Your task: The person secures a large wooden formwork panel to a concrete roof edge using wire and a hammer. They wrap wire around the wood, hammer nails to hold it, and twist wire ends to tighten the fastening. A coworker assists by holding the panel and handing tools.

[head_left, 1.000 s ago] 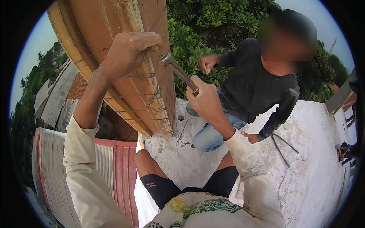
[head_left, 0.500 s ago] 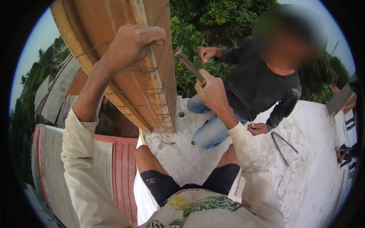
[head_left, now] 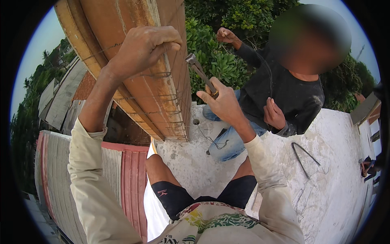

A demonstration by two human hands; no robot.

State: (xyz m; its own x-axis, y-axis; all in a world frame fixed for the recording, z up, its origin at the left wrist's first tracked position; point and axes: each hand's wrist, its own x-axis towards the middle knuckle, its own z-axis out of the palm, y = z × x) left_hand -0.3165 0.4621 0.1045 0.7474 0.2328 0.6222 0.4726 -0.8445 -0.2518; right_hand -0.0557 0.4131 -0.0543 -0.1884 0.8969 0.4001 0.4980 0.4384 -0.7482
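So compared with a second ago, the steel hand tool with the blunt head and yellowish band has drifted off the tall orange-brown wooden column. Its head was right by the edge; now there's a visible gap, so I'd say it isn't working the wood this instant. The right hand has it gripped by the handle. The left hand is up at the column's edge, fingers curled in, but I honestly can't tell if it's pinching anything.

Other change: the co-worker in the black sweater has lifted both hands, and a thin dark wire shows between them.

As for clutter, twisted wire ties wrap the column, and the co-worker's blue-jeaned knee crowds its foot. A bent dark rod lies on the pale concrete slab, well apart from the column.
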